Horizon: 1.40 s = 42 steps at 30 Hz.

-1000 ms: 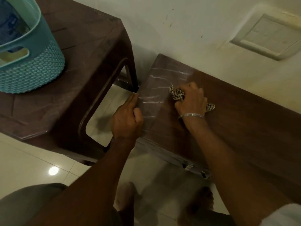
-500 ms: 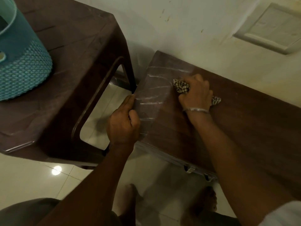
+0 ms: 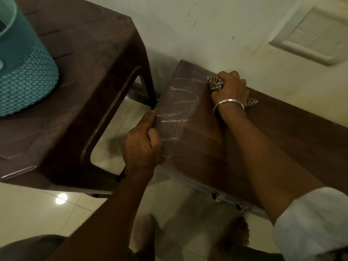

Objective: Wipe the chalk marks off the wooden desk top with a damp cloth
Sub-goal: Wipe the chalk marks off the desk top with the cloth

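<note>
The dark wooden desk top (image 3: 282, 140) runs from the middle to the right, against the wall. White chalk marks (image 3: 180, 108) streak its left end. My right hand (image 3: 230, 89), with a metal bangle on the wrist, grips a bunched checked cloth (image 3: 214, 83) and presses it on the desk near the back edge, just right of the marks. A corner of the cloth shows past the wrist. My left hand (image 3: 143, 146) grips the desk's left front corner, thumb on top.
A brown plastic table (image 3: 79, 87) stands to the left, separated from the desk by a narrow gap. A teal woven basket (image 3: 24, 81) sits on it. My bare feet (image 3: 233, 232) stand on the pale tiled floor below. A wall panel (image 3: 316, 36) is set at upper right.
My right hand has slid the cloth away from me to the desk's back edge by the wall. My left hand stays at the corner. The camera has shifted.
</note>
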Motion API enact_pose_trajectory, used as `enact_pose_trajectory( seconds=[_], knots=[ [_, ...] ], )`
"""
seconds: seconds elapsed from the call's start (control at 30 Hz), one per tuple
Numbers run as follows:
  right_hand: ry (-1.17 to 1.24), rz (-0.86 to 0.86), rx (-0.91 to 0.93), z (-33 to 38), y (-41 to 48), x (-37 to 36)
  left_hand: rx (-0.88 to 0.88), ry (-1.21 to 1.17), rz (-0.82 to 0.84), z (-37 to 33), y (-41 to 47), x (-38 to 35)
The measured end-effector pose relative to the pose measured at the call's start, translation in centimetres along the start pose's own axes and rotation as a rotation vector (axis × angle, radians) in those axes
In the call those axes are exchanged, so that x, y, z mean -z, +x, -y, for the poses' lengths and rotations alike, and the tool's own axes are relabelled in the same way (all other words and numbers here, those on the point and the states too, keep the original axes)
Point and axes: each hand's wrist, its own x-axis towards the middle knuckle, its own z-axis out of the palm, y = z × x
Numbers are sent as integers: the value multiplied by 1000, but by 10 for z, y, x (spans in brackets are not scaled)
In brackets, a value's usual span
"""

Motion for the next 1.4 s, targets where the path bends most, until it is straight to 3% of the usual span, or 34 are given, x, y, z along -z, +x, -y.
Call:
enact_pose_trajectory(
  seconds=[0.17,0.47,0.67,0.87,1.13,1.4],
  knots=[
    [25,-37,124,-9,-21,-1,11,-1,-1,-2,-1,0],
    [2,-9,27,4,2,-2,6,-42,11,-1,-1,0],
    [40,18,281,2,-36,-4,-7,-22,-1,1,0,-2],
    [-5,7,139,14,24,-8,-3,-34,-3,3,0,-3],
    [86,4,239,4,-15,-8,-8,-64,-6,7,3,-5],
    [4,5,62,24,26,-10,5,-102,27,6,4,-4]
  ],
)
